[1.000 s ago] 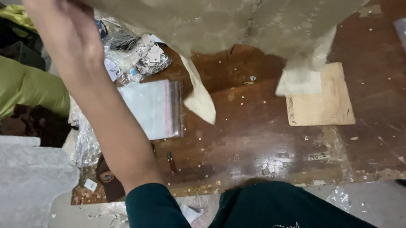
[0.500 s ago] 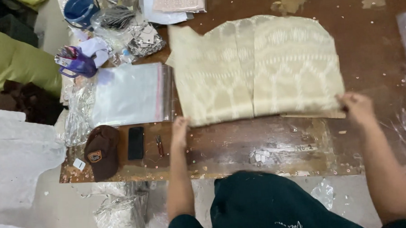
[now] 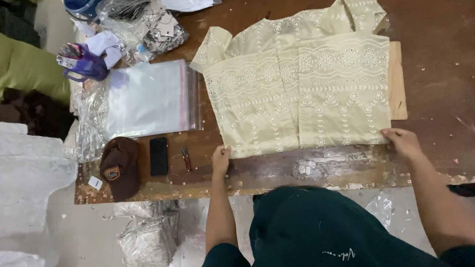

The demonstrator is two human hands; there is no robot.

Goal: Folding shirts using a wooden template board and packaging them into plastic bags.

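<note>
A cream embroidered garment is shown laid flat on the brown table over a thin board, its lower corners pinched by the left hand and right hand; folding is not yet begun, and the clear bags lie unused beside it.

We see bare dark wooden desk just below our fingers, open for passing sideways. Left of our left fingers, a small red pocket tool, a black phone and a brown cap crowd the way. Above them a stack of clear plastic bags blocks. Right of our right fingers, desk lies open.
</note>
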